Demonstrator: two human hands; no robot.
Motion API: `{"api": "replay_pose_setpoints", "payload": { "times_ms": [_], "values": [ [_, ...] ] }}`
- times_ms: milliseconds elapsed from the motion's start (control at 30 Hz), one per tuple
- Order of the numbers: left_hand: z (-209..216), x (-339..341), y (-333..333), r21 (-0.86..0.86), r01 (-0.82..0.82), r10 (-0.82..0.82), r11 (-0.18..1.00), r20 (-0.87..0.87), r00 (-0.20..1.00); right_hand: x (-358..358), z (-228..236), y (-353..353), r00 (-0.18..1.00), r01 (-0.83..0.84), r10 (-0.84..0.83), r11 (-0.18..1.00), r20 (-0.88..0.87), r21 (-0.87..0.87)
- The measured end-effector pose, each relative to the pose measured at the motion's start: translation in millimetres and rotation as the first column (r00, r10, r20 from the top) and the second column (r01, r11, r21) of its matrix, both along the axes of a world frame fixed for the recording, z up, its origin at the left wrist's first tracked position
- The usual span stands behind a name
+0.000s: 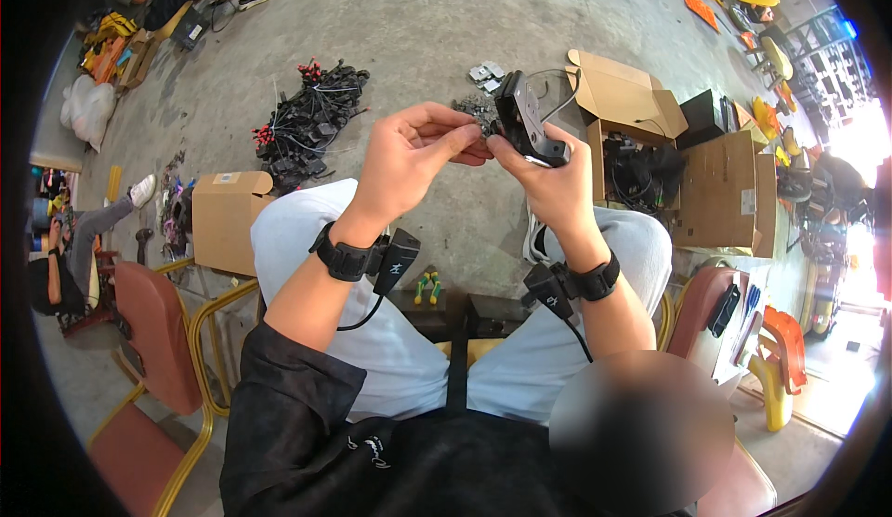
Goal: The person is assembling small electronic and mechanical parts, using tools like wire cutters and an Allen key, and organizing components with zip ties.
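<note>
A black plastic device (pixel 525 117) with a flat, angular casing and a thin dark cable is raised above my knees. My right hand (pixel 561 175) grips its lower end, the thumb on the near side. Close against its left edge, my left hand (pixel 418 150) has thumb and fingertips pinched together; whatever small thing sits between them is too small to name. Beyond the fingers, a heap of small dark parts (pixel 476 106) lies on the floor, with a few silvery blocks (pixel 486 75) just behind it. Both wrists wear black straps with small boxes.
A tangle of black cables with red ends (pixel 311 127) lies on the concrete at left, near a cardboard box (pixel 223 224). Open cardboard boxes (pixel 715 196) stand at right. Green-and-yellow pliers (pixel 428 289) rest between my legs. Chairs (pixel 158 336) flank me; other people sit at far left.
</note>
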State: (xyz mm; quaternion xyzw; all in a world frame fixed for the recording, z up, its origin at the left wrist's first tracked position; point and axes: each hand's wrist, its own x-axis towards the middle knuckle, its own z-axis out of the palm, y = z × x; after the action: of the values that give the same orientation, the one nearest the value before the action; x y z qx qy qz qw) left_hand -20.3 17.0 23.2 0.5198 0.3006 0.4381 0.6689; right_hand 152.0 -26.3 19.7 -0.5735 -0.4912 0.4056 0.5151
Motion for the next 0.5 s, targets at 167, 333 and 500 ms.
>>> {"api": "replay_pose_setpoints", "payload": {
  "times_ms": [167,333,500],
  "values": [
    [2.6,1.5,-0.7,-0.023,0.006,-0.005,1.000,0.032,0.999,2.3,3.6,0.9,0.998,0.013,-0.013,1.000,-0.058,-0.012],
    [-6.7,-0.5,5.5,0.168,-0.057,0.061,0.984,-0.022,0.998,3.3,0.5,1.5,0.998,-0.026,0.024,0.999,-0.059,-0.036],
    [2.4,-1.2,2.0,-0.007,-0.008,0.009,1.000,0.033,0.999,3.7,4.3,1.1,0.992,-0.041,0.030,0.995,-0.123,-0.088]
  ]
}}
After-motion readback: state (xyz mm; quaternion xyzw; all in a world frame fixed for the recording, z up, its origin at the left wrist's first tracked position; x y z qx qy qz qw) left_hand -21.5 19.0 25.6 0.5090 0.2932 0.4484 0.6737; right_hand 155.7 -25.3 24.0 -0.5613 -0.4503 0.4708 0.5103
